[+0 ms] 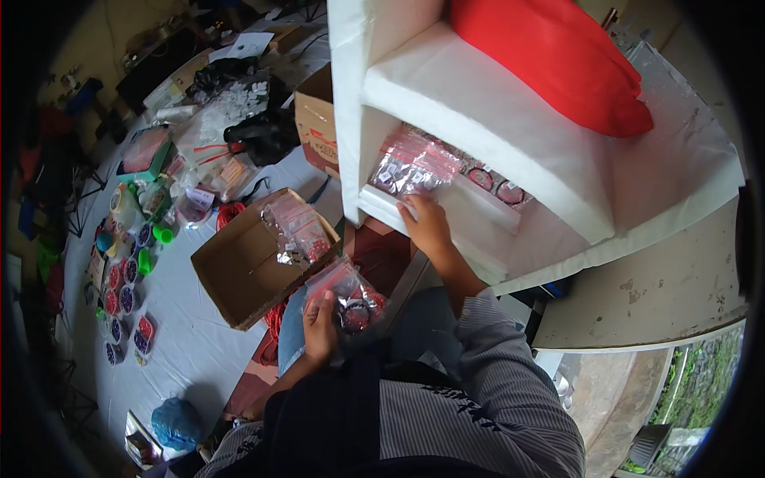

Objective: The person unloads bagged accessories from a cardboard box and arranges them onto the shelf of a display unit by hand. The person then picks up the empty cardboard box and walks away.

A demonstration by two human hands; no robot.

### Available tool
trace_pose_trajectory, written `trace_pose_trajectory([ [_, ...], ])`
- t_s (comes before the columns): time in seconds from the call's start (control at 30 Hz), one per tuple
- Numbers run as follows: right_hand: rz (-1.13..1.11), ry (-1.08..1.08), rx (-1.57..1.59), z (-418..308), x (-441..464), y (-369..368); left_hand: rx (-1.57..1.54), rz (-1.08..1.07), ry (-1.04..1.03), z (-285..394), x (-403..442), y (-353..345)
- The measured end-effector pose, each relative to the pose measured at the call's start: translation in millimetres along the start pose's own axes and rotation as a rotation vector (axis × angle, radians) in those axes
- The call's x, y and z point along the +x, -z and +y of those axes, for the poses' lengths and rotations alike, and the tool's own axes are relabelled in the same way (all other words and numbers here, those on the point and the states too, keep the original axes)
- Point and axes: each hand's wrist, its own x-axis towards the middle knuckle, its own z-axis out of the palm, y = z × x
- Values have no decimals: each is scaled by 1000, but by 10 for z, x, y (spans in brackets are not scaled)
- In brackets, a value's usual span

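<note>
My left hand is closed on a clear zip-lock bag above my lap. Red and dark beaded pieces, which look like bracelets, show inside it. My right hand reaches into a low compartment of a white padded stand. Its fingers close at the lower edge of clear zip-lock bags with red seals and small white tags. Dark red round bracelets lie further right in that compartment. Between my knees and the sheet, an open cardboard box holds more zip-lock bags along its right side.
Several small tubs of coloured beads stand on the pale sheet at left. A blue plastic bag sits lower left. Red cloth drapes over the stand. Another cardboard box stands behind, beside black plastic bags.
</note>
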Motion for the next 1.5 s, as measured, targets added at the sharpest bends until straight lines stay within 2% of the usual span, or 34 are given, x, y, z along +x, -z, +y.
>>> trace_pose_trajectory([
  [0.03,89,-20,118,-179,-24,124,25,-14,10,34,0,-7],
  [0.1,37,-62,365,-503,-132,377,-1,25,-21,40,-15,-57],
  [0.17,-266,-219,742,-804,-361,592,-192,-29,-15,-18,-9,-38],
  [0.2,-392,-233,761,-1003,-447,752,-347,-50,210,70,-20,-113],
  [0.23,-530,-197,719,-1183,-492,916,-505,-73,434,204,-59,-204],
  [0.27,-539,-172,740,-1314,-555,990,-536,-218,527,324,-113,-257],
  [0.3,-544,-149,759,-1409,-609,1030,-598,-305,519,366,-155,-264],
  [0.43,-611,-124,740,-1561,-755,1112,-678,-281,539,366,-349,-284],
  [0.5,-602,16,678,-1618,-763,1128,-669,-332,522,444,-424,-332],
  [0.63,-635,-34,664,-1784,-781,1239,-632,-394,459,505,-537,-379],
  [0.87,-804,-33,725,-1750,-825,1222,-731,-434,509,453,-623,-295],
  [0.93,-872,-165,894,-1762,-825,1219,-653,-445,453,493,-645,-322],
  [1.27,-897,-154,871,-1776,-835,1249,-682,-409,458,486,-668,-322],
  [1.33,-814,-51,818,-1775,-879,1202,-694,-481,497,472,-663,-286],
  [1.47,-809,-23,739,-1815,-912,1149,-677,-496,480,403,-663,-243],
  [1.5,-793,-11,647,-1803,-921,1113,-662,-444,501,380,-676,-247],
])
